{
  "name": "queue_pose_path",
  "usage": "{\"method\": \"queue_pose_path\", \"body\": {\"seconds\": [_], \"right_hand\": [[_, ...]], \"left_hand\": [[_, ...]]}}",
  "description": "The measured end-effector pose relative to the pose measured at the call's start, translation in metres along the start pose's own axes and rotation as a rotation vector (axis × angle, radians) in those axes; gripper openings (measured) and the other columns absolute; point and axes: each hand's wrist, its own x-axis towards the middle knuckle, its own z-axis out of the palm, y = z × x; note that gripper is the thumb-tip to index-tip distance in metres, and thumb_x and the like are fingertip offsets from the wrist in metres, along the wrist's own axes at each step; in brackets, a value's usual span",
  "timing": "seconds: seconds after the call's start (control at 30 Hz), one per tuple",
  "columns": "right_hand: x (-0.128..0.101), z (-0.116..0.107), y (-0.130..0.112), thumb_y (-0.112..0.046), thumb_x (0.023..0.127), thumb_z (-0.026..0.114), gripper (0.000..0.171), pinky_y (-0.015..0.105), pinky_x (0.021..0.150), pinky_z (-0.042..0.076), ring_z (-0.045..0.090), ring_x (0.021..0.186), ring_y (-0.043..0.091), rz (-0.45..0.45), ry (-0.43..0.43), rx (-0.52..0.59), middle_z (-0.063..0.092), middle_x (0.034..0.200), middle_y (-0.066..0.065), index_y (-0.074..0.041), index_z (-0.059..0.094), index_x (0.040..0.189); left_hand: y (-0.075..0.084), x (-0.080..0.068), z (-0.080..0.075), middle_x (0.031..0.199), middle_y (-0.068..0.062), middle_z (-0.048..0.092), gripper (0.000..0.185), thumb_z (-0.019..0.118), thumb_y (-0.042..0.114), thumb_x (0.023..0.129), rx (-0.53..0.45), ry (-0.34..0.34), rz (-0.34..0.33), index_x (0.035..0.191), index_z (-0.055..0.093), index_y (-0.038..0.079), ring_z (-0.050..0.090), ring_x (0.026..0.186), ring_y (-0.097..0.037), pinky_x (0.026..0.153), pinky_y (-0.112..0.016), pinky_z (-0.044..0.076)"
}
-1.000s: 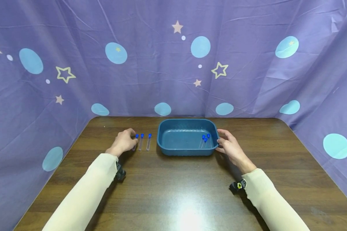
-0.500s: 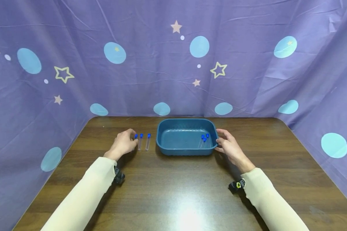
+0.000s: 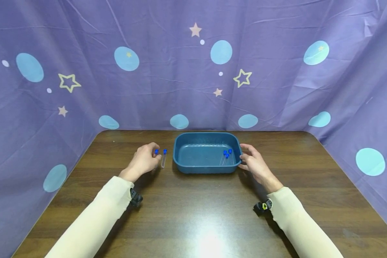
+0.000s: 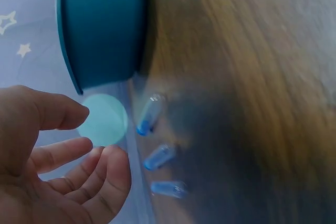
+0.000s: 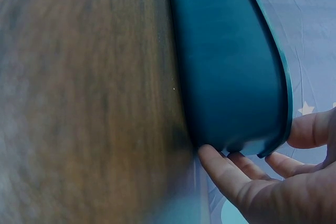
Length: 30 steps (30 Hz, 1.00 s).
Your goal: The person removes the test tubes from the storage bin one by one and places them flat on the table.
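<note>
In the head view, my left hand (image 3: pixel 145 157) hovers at a row of clear test tubes with blue caps. The right tube (image 3: pixel 163 159) shows whole, while the blue cap (image 3: pixel 156 151) of its neighbour peeks out by my fingertips. From the left wrist, three blurred tubes (image 4: pixel 152 114) lie on the tabletop, and nothing shows between my loosely bent fingers (image 4: pixel 116 174). At its right end, a blue plastic basin (image 3: pixel 200 170) is held by my right hand (image 3: pixel 256 165), thumb at the rim and fingers against the outer wall. Three capped tubes (image 3: pixel 227 156) lie inside it.
The brown wooden table (image 3: pixel 193 200) reaches back to a purple curtain (image 3: pixel 167 89) printed with stars and blue dots. Its rear edge runs close behind the basin. A bright glare patch marks the front of the tabletop.
My left hand has moved right along the row and now hides the leftmost tube in the head view. The right hand stays at the basin, and the head view has shifted slightly.
</note>
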Motion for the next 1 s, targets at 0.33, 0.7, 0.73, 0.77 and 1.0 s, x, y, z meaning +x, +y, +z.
{"method": "queue_pose_path", "body": {"seconds": [0.33,0.7,0.73,0.77,1.0], "right_hand": [[0.0,0.0,0.0,-0.002,0.094,0.038,0.052,0.051,0.093,0.045,0.048,0.119,0.044,0.005,0.005,-0.002,0.034,0.139,0.028,-0.004,0.029,0.145],[0.0,-0.001,0.001,-0.003,0.095,0.039,0.051,0.051,0.093,0.045,0.05,0.117,0.046,-0.004,-0.002,0.003,0.035,0.138,0.028,-0.004,0.029,0.145],[0.001,0.0,0.001,-0.003,0.095,0.039,0.051,0.051,0.093,0.045,0.05,0.117,0.046,-0.004,-0.001,0.005,0.035,0.138,0.028,-0.004,0.029,0.145],[0.001,0.0,0.001,-0.003,0.095,0.039,0.051,0.051,0.093,0.045,0.05,0.117,0.045,-0.005,-0.001,0.005,0.035,0.138,0.028,-0.003,0.029,0.145],[0.001,0.0,0.001,-0.003,0.095,0.039,0.05,0.05,0.093,0.045,0.05,0.116,0.045,-0.003,0.004,0.003,0.036,0.137,0.028,-0.003,0.03,0.144]], "left_hand": [[0.025,-0.003,0.0,0.081,-0.009,0.06,0.031,0.065,0.016,0.083,-0.008,0.015,0.063,0.112,0.063,0.004,0.055,0.077,-0.024,0.069,-0.041,0.044],[0.042,-0.002,0.002,0.083,-0.007,0.059,0.034,0.068,0.014,0.082,-0.001,0.019,0.118,0.113,0.063,0.004,0.055,0.079,-0.024,0.07,-0.041,0.043],[0.044,-0.002,0.002,0.083,-0.007,0.059,0.034,0.068,0.014,0.082,-0.002,0.016,0.115,0.114,0.063,0.004,0.055,0.079,-0.024,0.07,-0.041,0.043],[0.045,-0.002,0.002,0.083,-0.007,0.059,0.034,0.069,0.014,0.082,-0.001,0.012,0.112,0.114,0.063,0.005,0.055,0.079,-0.024,0.07,-0.041,0.043],[0.055,-0.003,0.002,0.086,-0.006,0.059,0.032,0.069,0.015,0.083,0.0,-0.002,0.126,0.113,0.063,0.005,0.055,0.081,-0.024,0.071,-0.041,0.042]]}}
